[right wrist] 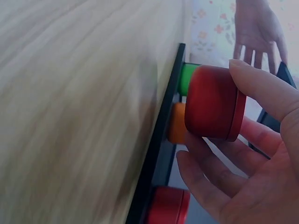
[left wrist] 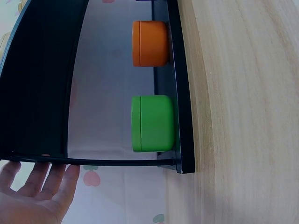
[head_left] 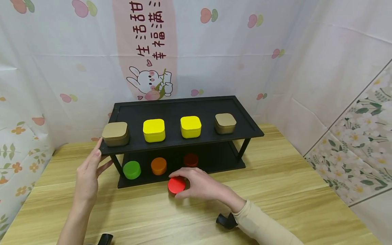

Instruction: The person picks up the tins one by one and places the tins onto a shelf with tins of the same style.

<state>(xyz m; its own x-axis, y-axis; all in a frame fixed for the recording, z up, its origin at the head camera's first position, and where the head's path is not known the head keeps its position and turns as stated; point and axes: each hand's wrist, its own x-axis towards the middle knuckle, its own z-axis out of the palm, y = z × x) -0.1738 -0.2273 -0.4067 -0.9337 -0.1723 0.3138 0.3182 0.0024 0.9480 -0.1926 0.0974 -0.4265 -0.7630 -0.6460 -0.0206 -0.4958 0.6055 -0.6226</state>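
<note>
My right hand [head_left: 199, 183] pinches a red round tin [head_left: 176, 185] between thumb and fingers, in front of the black two-tier shelf [head_left: 196, 144]. In the right wrist view, the same red tin [right wrist: 210, 102] shows its lid seam, with the thumb on the lid side. My left hand [head_left: 87, 173] rests against the upper tier's left end, its fingers [left wrist: 58, 182] reaching straight to that edge. On the lower tier stand a green tin [head_left: 131, 170], an orange tin [head_left: 158, 166] and a darker red tin [head_left: 191, 160], the last partly behind my right hand.
The upper tier carries a brownish-gold square tin [head_left: 115, 133] at each end and two yellow square tins [head_left: 154, 130] between them. Two black curved objects [head_left: 226, 221] lie at the wooden table's [head_left: 294, 190] near side. A patterned cloth [head_left: 232, 61] hangs behind.
</note>
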